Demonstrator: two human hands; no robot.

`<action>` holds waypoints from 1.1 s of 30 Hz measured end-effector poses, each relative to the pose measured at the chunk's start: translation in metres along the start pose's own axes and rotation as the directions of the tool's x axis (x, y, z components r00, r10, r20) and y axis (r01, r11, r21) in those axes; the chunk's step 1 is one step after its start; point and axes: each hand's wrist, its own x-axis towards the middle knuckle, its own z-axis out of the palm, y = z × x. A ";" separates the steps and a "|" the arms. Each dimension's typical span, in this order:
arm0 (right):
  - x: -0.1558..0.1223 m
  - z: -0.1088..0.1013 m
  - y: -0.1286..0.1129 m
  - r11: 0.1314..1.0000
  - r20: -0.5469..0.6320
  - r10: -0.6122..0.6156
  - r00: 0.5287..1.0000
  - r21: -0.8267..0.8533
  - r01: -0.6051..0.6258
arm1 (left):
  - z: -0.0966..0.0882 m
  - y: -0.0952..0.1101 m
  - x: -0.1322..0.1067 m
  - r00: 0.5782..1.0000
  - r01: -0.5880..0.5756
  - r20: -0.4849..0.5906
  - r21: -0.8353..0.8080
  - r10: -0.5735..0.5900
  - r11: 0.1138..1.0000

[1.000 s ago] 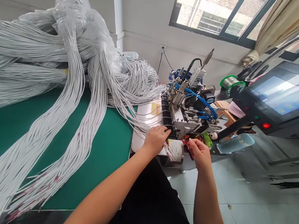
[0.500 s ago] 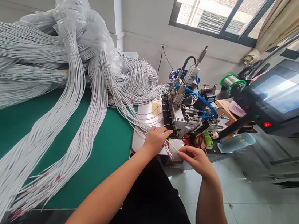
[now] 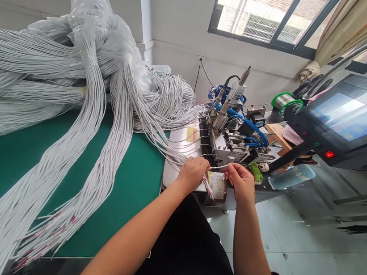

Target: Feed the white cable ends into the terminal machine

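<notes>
My left hand (image 3: 194, 172) is closed around several white cables, just in front of the machine (image 3: 220, 144). Their stripped ends with red and white wires (image 3: 208, 187) hang below its fingers. A single white cable (image 3: 218, 167) runs straight from the left hand to my right hand (image 3: 240, 177), which pinches it near its end between thumb and fingers. Behind the left hand, more white cables (image 3: 162, 147) trail back to a large pile. Several cables lie across the black edge of the machine. The exact tip in the right fingers is hidden.
Thick bundles of white cable (image 3: 65, 139) lie over the green table (image 3: 144, 178). A jar with a label (image 3: 217, 187) stands below my hands. To the right are a screen on an arm (image 3: 352, 110), a green-rimmed solder spool (image 3: 287, 102) and a blue-tinted plastic container (image 3: 292, 177).
My right hand has moved up toward the machine, lifting one cable from a downward slant to nearly level. My left hand has stayed almost in place.
</notes>
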 end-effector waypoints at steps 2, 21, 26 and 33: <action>-0.001 0.005 0.000 0.999 -0.005 -0.010 1.000 0.037 0.010 | -0.001 0.000 0.000 1.000 -0.007 0.024 0.006 0.007 1.000; 0.018 -0.017 0.019 0.965 0.174 0.017 0.985 -0.260 0.029 | -0.008 0.000 0.000 0.974 -0.009 0.225 0.030 0.002 1.000; 0.021 -0.013 0.022 0.928 0.176 -0.048 0.983 -0.357 0.109 | -0.005 0.000 -0.001 0.982 0.010 0.187 0.051 -0.019 0.999; 0.029 -0.010 0.024 0.938 0.195 -0.063 0.979 -0.325 0.125 | -0.002 0.001 0.000 0.984 0.033 0.171 0.074 -0.046 0.997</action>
